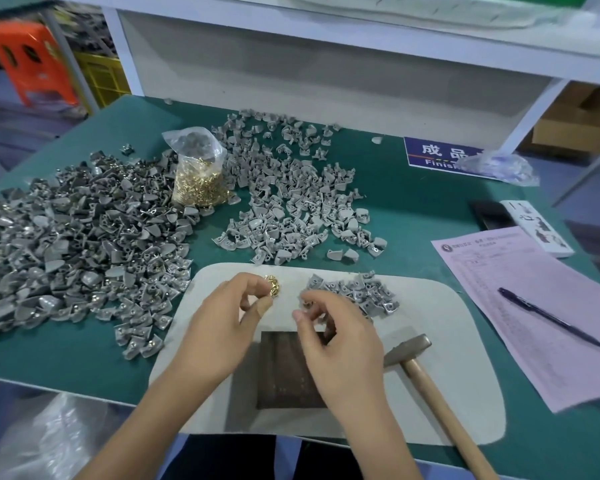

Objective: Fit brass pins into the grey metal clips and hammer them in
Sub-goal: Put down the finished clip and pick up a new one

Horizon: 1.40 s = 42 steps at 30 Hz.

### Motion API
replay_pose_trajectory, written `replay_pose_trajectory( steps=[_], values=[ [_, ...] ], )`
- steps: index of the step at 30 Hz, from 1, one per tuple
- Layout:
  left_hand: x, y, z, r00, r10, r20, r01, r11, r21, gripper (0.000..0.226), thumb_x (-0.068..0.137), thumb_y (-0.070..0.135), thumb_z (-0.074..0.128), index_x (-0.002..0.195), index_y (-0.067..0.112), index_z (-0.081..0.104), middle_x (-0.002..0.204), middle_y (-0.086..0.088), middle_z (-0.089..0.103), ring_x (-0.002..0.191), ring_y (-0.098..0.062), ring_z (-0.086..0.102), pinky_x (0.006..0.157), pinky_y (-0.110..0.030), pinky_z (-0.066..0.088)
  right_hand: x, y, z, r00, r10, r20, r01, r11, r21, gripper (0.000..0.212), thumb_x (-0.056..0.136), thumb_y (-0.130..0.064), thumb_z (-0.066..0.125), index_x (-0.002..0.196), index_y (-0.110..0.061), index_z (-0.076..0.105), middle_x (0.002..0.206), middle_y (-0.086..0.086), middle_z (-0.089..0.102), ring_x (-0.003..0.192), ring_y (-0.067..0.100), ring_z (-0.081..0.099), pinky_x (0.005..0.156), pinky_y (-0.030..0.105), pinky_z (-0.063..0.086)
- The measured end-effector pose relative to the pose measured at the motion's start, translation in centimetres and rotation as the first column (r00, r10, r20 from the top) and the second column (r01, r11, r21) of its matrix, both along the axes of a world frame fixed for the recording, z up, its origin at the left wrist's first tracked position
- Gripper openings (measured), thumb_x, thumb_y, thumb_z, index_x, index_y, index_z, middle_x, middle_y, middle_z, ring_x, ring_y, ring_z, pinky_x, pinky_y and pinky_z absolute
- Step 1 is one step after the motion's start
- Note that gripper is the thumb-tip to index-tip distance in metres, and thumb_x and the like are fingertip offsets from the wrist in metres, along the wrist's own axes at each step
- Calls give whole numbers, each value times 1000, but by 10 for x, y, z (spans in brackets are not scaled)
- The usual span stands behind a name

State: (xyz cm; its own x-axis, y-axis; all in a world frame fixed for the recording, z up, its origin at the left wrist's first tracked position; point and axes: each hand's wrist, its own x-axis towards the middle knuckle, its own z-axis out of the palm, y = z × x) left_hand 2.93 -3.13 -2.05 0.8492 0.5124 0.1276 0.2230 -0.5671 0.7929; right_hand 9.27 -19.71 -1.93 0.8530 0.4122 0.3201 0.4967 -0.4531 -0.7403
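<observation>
My left hand point(222, 323) hovers over the grey felt pad point(430, 341) and pinches a small bunch of brass pins point(272, 287) between thumb and fingers. Just to its right, my right hand point(336, 344) has its fingers curled round a grey metal clip point(307, 303) above the dark metal block point(284, 382). A small heap of grey clips point(357, 292) lies on the pad behind my right hand. The hammer point(416, 362) lies on the pad at the right, wooden handle toward me.
A large pile of clips point(66, 244) covers the green table at the left, another pile point(291, 188) spreads at the middle back. A plastic bag of brass pins point(200, 174) stands between them. A pink form point(534, 306) with a pen point(551, 318) lies at the right.
</observation>
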Motion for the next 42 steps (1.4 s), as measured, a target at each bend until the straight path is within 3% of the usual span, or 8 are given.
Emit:
replay_pose_trajectory(
  steps=[7, 12, 17, 23, 26, 29, 34, 42],
  values=[
    [-1, -19, 15, 993, -79, 83, 112, 814, -570, 9, 90, 14, 71, 99, 15, 71, 84, 3, 75, 75, -1, 65, 68, -13, 48, 10, -9, 6, 960, 216, -178, -159, 944, 290, 22, 85, -12, 79, 94, -33, 78, 92, -21, 74, 91, 5, 70, 80, 12, 47],
    [2, -17, 16, 992, -90, 91, 128, 753, -646, 14, 87, 15, 74, 99, 8, 72, 70, 8, 69, 56, 7, 54, 53, -3, 38, 9, -10, 5, 972, 198, -129, -154, 944, 293, 21, 87, -11, 79, 97, -30, 79, 93, -18, 74, 93, 9, 70, 80, 15, 49],
    [1, -11, 19, 992, -103, 76, 128, 753, -645, 28, 73, 33, 77, 93, 13, 76, 84, -11, 76, 73, -7, 62, 66, -11, 47, 8, -10, 6, 978, 184, -96, -151, 947, 283, 14, 86, -15, 78, 93, -27, 76, 90, -15, 72, 92, 12, 69, 79, 16, 47],
    [11, -16, 12, 983, -139, 123, 181, 869, -461, 17, 90, 41, 65, 90, 29, 76, 88, 7, 78, 84, -6, 71, 77, -16, 51, 3, -9, 6, 980, 135, -148, -95, 963, 253, 13, 88, -19, 70, 86, -29, 63, 81, -12, 64, 63, 7, 56, 59, 9, 36],
    [28, 0, 4, 999, -21, 41, 24, 998, -65, 9, 96, 41, 62, 95, 34, 67, 91, 20, 71, 76, 1, 61, 68, -25, 47, 2, -9, 8, 978, 140, -154, -103, 969, 223, 11, 90, -22, 68, 86, -28, 60, 78, -11, 61, 62, 9, 54, 58, 9, 34],
    [45, 21, 2, 987, 155, -30, -135, 927, 351, 19, 94, 48, 58, 107, 35, 63, 101, 20, 66, 91, -4, 60, 68, -28, 44, 0, -10, 8, 977, 146, -152, -118, 976, 183, 10, 91, -24, 67, 87, -27, 59, 80, -9, 60, 67, 15, 56, 59, 15, 37],
    [74, 32, -8, 949, 249, -194, -172, 923, 343, 40, 88, 63, 62, 112, 31, 60, 105, 12, 65, 97, -17, 65, 71, -31, 47, -7, -5, 8, 993, 120, 7, -120, 993, -7, 10, 88, -25, 65, 87, -30, 56, 81, -14, 56, 72, 9, 56, 63, 18, 41],
    [78, 37, -14, 962, 219, -163, -152, 926, 345, 16, 88, 36, 68, 102, 34, 60, 86, 19, 61, 93, -12, 66, 64, -27, 36, -7, -6, 8, 993, 113, 17, -113, 993, -43, 6, 88, -29, 63, 88, -30, 57, 79, -14, 56, 73, 6, 55, 63, 14, 38]
  ],
)
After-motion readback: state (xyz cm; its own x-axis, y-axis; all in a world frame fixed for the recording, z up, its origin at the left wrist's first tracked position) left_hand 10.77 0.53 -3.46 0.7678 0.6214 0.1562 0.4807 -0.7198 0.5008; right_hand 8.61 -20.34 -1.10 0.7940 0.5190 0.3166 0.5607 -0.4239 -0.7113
